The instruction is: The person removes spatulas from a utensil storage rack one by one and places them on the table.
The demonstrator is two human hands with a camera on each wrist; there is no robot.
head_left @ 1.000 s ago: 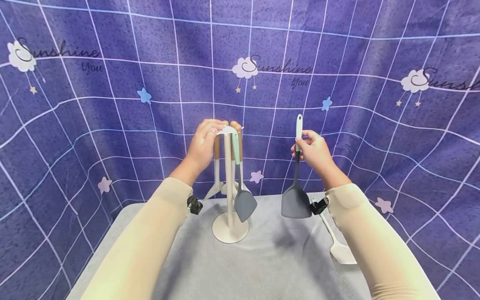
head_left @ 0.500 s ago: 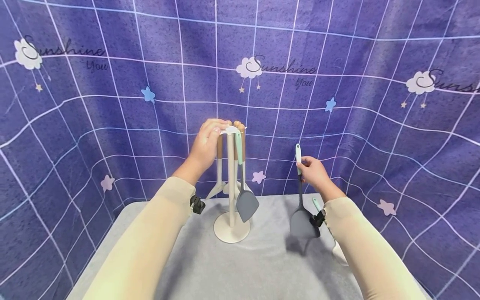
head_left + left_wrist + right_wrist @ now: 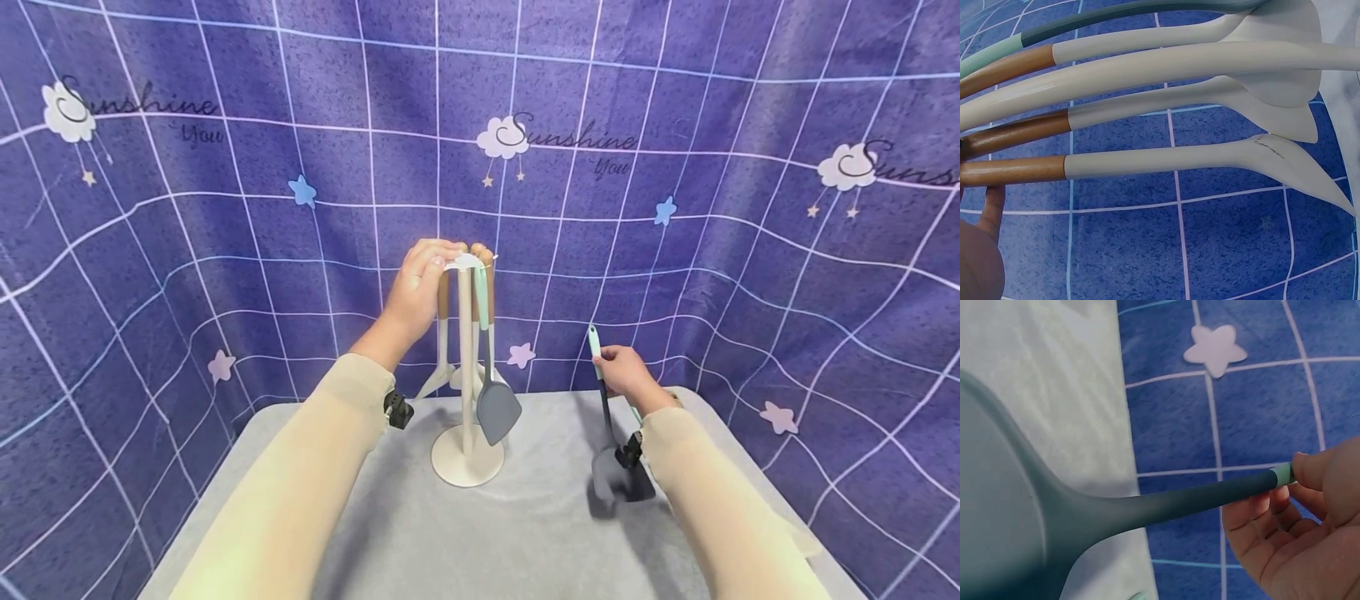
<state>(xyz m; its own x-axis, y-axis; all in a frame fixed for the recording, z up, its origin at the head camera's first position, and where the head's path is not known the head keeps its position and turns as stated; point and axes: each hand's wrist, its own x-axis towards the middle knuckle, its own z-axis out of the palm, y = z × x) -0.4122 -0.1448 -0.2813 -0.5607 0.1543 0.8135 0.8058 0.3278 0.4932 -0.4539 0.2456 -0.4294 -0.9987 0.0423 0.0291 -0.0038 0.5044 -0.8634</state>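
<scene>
So there's 1 gray turner low over the table, right hand pinching its mint handle. Left hand grips the top of 1 stand; hanging there: 1 gray spatula, 3 wood-handled utensils. Plus 1 mint handle tip poking into the right wrist view.

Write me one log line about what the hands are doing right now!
left hand: touching rack top | right hand: holding spatula by green handle | spatula: tilted, handle uppermost | contact with table: unclear
</scene>
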